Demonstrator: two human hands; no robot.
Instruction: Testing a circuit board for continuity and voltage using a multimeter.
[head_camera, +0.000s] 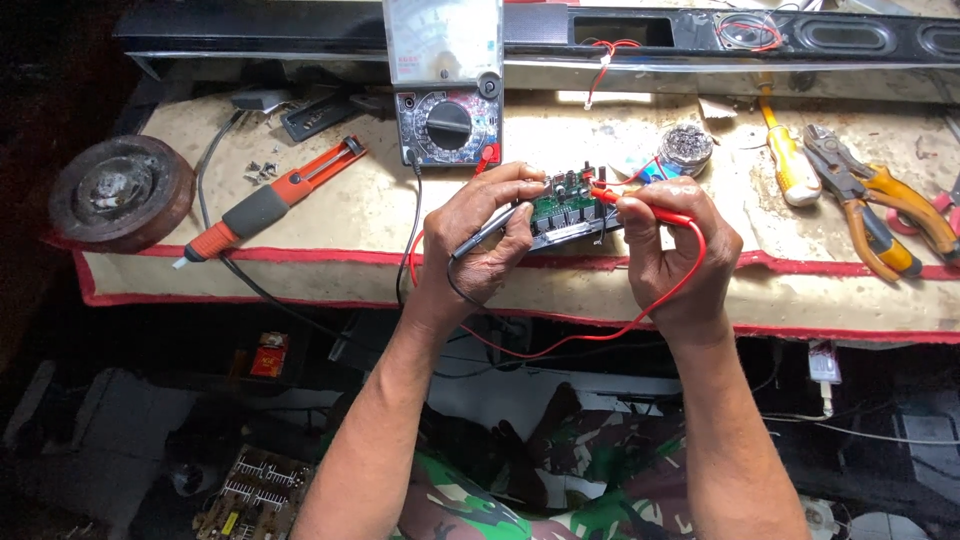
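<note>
The workbench (330, 215), covered with a stained cream mat edged in red, carried an analog multimeter (447, 85) at its back and a long black speaker housing (700, 35) behind that. Over its front edge, the left hand (485, 235) pinched a black test probe (490, 228) while propping a small green circuit board (565, 208); the right hand (675, 245) pinched a red test probe (640, 203) against it. Steady tips on separate contacts, without bridging neighbours, would likely read best. An orange soldering iron (265, 205), pliers (865, 195) and a yellow screwdriver (790, 160) lay around; the floor below looked dim and cluttered.
</note>
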